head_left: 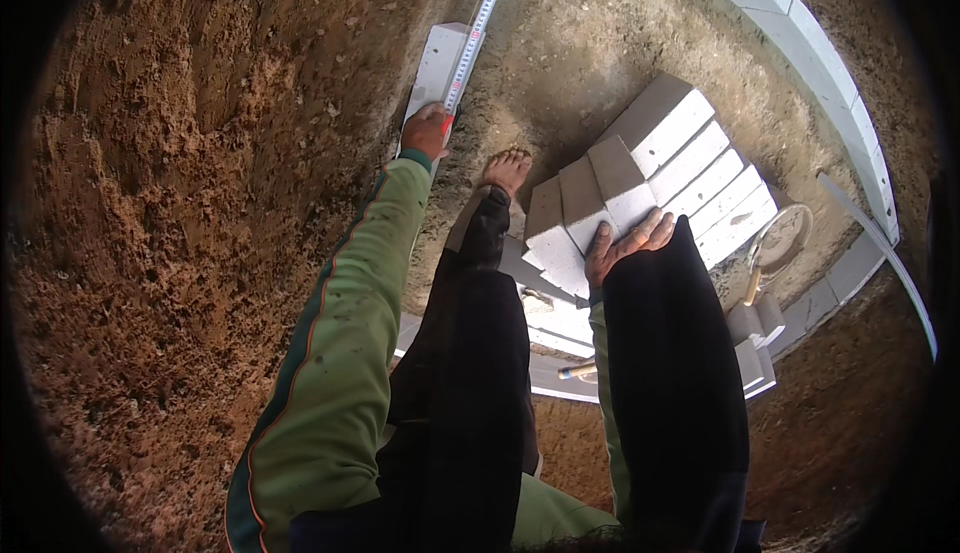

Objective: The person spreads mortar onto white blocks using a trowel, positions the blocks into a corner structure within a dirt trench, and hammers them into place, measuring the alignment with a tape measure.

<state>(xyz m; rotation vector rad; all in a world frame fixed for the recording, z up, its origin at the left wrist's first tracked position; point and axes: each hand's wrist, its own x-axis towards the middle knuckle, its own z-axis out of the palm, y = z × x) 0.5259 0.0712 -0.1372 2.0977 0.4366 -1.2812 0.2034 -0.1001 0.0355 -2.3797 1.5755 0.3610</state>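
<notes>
My left hand [427, 131] is closed on the near end of a tape measure [472, 48], pressed down against a pale block [437, 65] beside the dirt wall. The white tape with its marks runs away from me to the upper edge; a bit of red shows next to my fingers. My right hand [632, 243] lies with fingers stretched out on the near side of a stack of light grey blocks [585, 193], gripping nothing. Part of that hand is behind my dark trouser leg. My bare left foot [507, 170] stands on the ground between the tape and the stack.
A rough brown earth wall [200, 173] rises at the left. Pale blocks form a curved low course [835, 58] along the right. Near the stack are a round grey pan-like tool [805, 221] with a wooden handle, loose blocks [755, 338], and a thin pale pipe [905, 288].
</notes>
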